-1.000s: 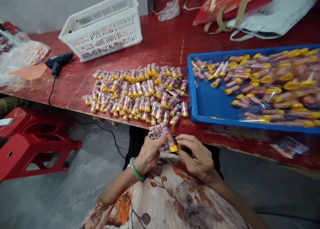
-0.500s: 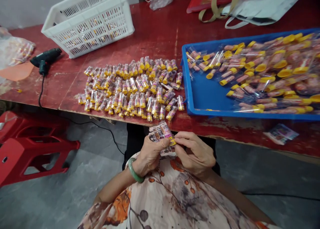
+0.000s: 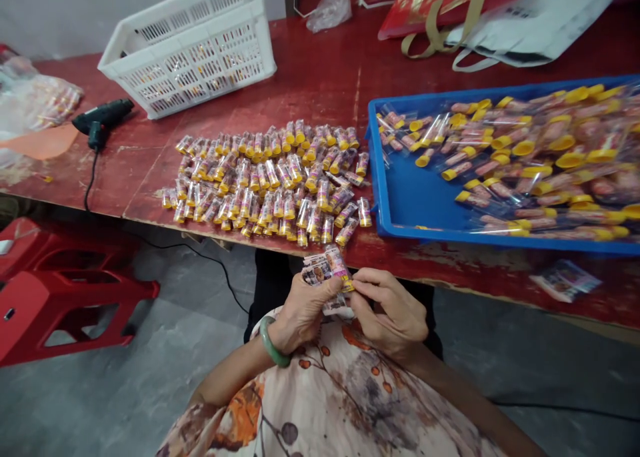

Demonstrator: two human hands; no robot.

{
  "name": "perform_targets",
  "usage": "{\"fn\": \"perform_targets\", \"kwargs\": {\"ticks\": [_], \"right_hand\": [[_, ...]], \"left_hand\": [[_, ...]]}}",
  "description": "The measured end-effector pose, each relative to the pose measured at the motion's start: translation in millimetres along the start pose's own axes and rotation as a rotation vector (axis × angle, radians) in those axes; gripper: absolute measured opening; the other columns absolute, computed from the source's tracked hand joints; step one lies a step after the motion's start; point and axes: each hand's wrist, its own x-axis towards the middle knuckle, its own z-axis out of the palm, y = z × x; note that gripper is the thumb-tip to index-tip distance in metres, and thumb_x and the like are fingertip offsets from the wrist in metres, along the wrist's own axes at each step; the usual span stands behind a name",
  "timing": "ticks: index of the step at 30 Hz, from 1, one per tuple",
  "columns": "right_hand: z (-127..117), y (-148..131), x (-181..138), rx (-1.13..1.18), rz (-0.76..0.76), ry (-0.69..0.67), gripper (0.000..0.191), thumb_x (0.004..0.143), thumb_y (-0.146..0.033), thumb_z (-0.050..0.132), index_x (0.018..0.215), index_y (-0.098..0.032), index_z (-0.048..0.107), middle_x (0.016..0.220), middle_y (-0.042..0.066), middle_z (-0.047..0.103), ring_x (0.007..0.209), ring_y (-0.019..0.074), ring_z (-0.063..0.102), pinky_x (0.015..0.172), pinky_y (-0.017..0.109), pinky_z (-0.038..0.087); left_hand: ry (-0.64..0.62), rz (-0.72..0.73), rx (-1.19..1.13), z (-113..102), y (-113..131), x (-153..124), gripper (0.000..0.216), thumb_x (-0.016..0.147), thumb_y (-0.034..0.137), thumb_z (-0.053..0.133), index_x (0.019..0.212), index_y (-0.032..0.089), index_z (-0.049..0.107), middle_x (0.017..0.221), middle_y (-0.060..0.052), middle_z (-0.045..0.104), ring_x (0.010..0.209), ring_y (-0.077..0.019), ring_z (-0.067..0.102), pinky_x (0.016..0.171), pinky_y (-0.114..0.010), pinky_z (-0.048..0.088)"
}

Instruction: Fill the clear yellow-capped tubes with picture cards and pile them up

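In front of my lap my left hand [image 3: 303,307], a green bangle on its wrist, is closed around a stack of flat printed sleeves [image 3: 315,270]. Lying on the stack under the thumb is a small yellow-ended tube [image 3: 339,268] with a pink and purple print. My right hand [image 3: 390,307] pinches its yellow end between thumb and fingertips. Just beyond, on the red table, stand and lean rows of small wrapped tubes [image 3: 270,204] with yellow caps. To their right a blue tray [image 3: 407,190] holds many tubes in loose clear film.
A white plastic crate [image 3: 195,64] stands at the back left, near a black heat gun [image 3: 103,117] with a hanging cord. More flat sleeves [image 3: 565,280] lie at the right table edge. Red stools [image 3: 75,304] stand at left; bags [image 3: 460,10] lie at the back.
The view has shifted slightly, so the table sits a little lower and further right. Both hands keep nearly the same hold on the sleeves and the tube.
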Motion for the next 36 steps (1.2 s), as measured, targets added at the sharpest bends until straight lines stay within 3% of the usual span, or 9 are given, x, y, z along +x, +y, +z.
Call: {"fn": "perform_targets", "kwargs": {"ticks": [6,11,14,18,21,25,30,36], "right_hand": [[2.4,0.6,-2.5,0.024,-0.01,-0.018,0.024,0.077,0.002,0.062,0.09,-0.018,0.065,0.091,0.005,0.066,0.077,0.0145,0.066,0.067,0.025,0.056],[-0.9,2.8,12.5,0.071,0.002,-0.219,0.022,0.079,-0.004,0.065,0.096,-0.018,0.062,0.095,0.006,0.064,0.069,0.0112,0.062,0.061,0.025,0.054],[-3.5,5.0,18.4,0.091,0.007,-0.285,0.028,0.079,-0.007,0.069,0.103,-0.016,0.061,0.102,0.008,0.063,0.063,0.0088,0.057,0.059,0.025,0.052],[-2.1,6.9,15.6,0.096,0.012,-0.314,0.02,0.08,-0.007,0.068,0.097,-0.016,0.061,0.095,0.007,0.063,0.066,0.0103,0.06,0.06,0.024,0.051],[1.0,7.9,11.2,0.116,-0.004,-0.346,0.012,0.082,-0.009,0.066,0.09,-0.016,0.061,0.089,0.006,0.063,0.073,0.0128,0.064,0.062,0.024,0.052],[-0.8,9.1,10.4,0.102,-0.019,-0.36,0.009,0.083,-0.009,0.065,0.087,-0.017,0.061,0.085,0.005,0.064,0.074,0.0128,0.065,0.066,0.023,0.053],[-9.2,11.1,16.0,0.089,-0.002,-0.309,0.009,0.083,-0.008,0.064,0.085,-0.017,0.062,0.081,0.004,0.065,0.073,0.0123,0.064,0.066,0.022,0.053],[-19.1,15.2,9.5,0.098,0.054,-0.29,0.011,0.082,-0.008,0.064,0.083,-0.018,0.061,0.081,0.003,0.064,0.073,0.0131,0.064,0.063,0.023,0.053]], "left_hand": [[0.032,0.002,0.023,-2.1,-3.0,-0.1,0.038,0.051,0.027,0.091,0.077,0.011,0.068,0.071,0.0,0.065,0.06,-0.0091,0.056,0.063,-0.023,0.047],[0.029,0.056,0.075,-11.9,13.3,2.1,0.042,0.053,0.035,0.089,0.08,0.01,0.068,0.071,-0.003,0.065,0.06,-0.0117,0.058,0.062,-0.026,0.049],[0.106,0.116,0.189,-29.6,40.6,6.5,0.045,0.059,0.044,0.084,0.083,0.011,0.066,0.068,-0.003,0.064,0.055,-0.0138,0.059,0.056,-0.028,0.05],[0.182,0.288,0.438,-55.4,93.3,24.4,0.047,0.057,0.046,0.084,0.083,0.013,0.065,0.065,0.0,0.061,0.05,-0.0118,0.055,0.051,-0.025,0.045],[0.175,0.472,0.806,-64.9,133.9,46.2,0.042,0.058,0.048,0.081,0.067,0.012,0.061,0.057,0.003,0.053,0.049,-0.0081,0.044,0.048,-0.022,0.033],[0.274,0.513,1.317,-63.3,167.1,70.6,0.047,0.06,0.05,0.078,0.046,0.015,0.048,0.043,0.006,0.036,0.047,-0.0078,0.031,0.047,-0.025,0.02],[0.355,0.618,1.463,-58.5,169.2,84.0,0.048,0.063,0.042,0.076,0.041,0.018,0.041,0.04,0.006,0.029,0.047,-0.0085,0.029,0.05,-0.026,0.02],[0.391,0.615,1.37,-63.3,168.2,83.6,0.043,0.073,0.041,0.069,0.044,0.016,0.049,0.039,0.003,0.042,0.046,-0.0115,0.041,0.049,-0.024,0.03]]}}
